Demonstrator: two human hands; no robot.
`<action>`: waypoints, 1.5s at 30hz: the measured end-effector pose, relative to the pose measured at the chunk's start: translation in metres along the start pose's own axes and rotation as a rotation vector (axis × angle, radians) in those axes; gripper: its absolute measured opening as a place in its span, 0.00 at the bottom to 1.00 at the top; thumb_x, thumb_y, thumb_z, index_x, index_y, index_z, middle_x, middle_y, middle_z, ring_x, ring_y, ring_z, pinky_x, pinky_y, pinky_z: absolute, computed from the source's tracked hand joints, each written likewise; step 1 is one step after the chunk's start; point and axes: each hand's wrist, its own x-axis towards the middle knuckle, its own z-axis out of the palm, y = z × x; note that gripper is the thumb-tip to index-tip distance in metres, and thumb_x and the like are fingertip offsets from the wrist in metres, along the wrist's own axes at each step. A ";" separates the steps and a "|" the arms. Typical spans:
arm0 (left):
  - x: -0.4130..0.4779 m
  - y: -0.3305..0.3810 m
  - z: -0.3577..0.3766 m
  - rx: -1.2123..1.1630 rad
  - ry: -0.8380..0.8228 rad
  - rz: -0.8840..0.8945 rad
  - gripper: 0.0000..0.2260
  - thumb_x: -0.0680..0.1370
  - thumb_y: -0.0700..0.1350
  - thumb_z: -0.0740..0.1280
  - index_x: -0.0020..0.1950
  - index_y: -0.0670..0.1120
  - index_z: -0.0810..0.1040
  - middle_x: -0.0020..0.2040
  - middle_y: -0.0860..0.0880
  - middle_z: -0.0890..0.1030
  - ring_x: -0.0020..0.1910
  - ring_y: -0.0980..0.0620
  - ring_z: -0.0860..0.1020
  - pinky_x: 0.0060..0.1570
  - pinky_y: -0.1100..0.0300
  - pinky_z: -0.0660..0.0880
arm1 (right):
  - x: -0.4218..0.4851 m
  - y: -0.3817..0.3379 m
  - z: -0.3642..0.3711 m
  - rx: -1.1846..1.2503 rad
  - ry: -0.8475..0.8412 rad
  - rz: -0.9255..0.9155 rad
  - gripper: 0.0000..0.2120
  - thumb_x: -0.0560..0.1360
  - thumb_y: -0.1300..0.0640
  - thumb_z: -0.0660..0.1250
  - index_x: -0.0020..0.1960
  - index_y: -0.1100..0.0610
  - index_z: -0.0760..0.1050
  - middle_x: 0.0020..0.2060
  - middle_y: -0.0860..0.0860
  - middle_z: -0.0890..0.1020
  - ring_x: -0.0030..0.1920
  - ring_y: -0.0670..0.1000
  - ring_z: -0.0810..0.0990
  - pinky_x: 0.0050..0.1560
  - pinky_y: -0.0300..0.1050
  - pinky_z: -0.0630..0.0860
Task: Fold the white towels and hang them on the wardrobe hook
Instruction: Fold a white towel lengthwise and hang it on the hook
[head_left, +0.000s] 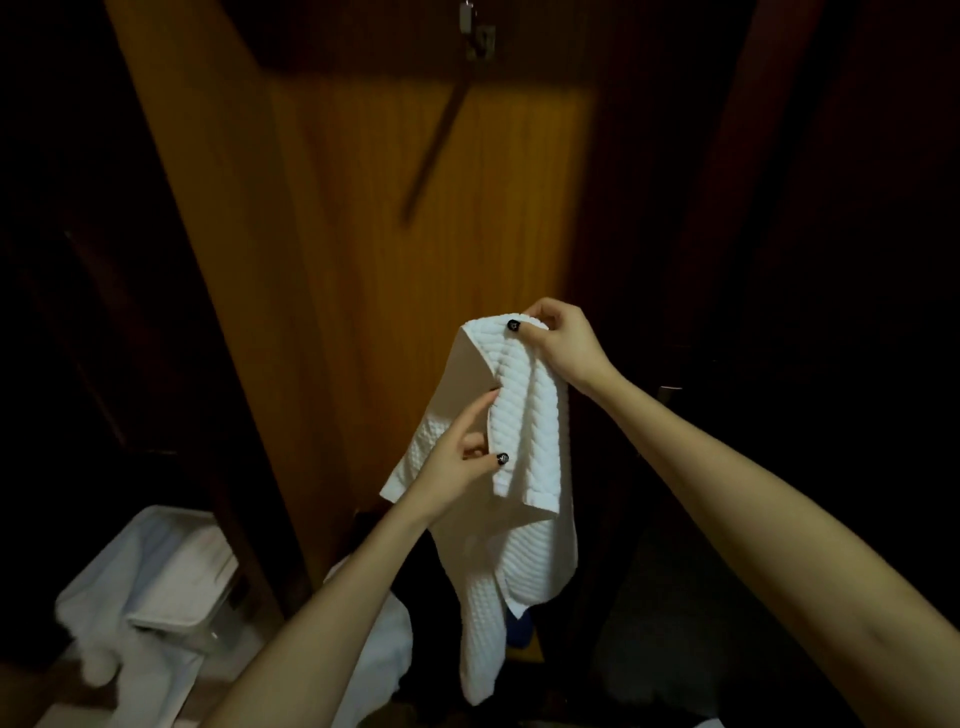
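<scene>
Before wardrobe door (415, 218), white towel (530, 415) hangs mid-air: right hand (563, 343) pinches top corner, left hand (457, 467) pinches fold edge at 7 o'clock below. Advice: match edges, keep top taut before lifting to hook (477, 36) at 12 o'clock.

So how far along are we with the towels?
Done: no towel on the hook yet. In hand: left hand and right hand grip one white towel, partly folded, its lower end dangling. Left: finish the fold, hang it, then the white cloths piled lower left.
</scene>
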 end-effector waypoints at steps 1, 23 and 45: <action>-0.010 0.005 0.003 0.020 0.043 0.021 0.29 0.75 0.33 0.68 0.66 0.63 0.70 0.49 0.47 0.78 0.48 0.50 0.76 0.50 0.62 0.72 | -0.006 -0.003 -0.003 -0.024 -0.003 -0.010 0.08 0.76 0.55 0.70 0.42 0.57 0.75 0.37 0.49 0.80 0.36 0.46 0.78 0.35 0.40 0.72; -0.040 0.104 0.066 -0.260 0.445 -0.009 0.16 0.78 0.32 0.60 0.45 0.49 0.84 0.49 0.44 0.83 0.46 0.44 0.82 0.46 0.49 0.79 | -0.210 -0.026 0.007 0.075 0.024 0.069 0.24 0.74 0.53 0.72 0.69 0.49 0.70 0.59 0.40 0.78 0.58 0.38 0.76 0.58 0.34 0.74; -0.040 0.117 0.031 0.464 0.150 0.293 0.09 0.76 0.47 0.69 0.56 0.54 0.80 0.48 0.55 0.74 0.52 0.56 0.69 0.46 0.70 0.64 | -0.168 -0.061 -0.041 -0.046 0.166 -0.140 0.08 0.78 0.64 0.64 0.51 0.57 0.80 0.45 0.46 0.83 0.49 0.42 0.80 0.52 0.37 0.75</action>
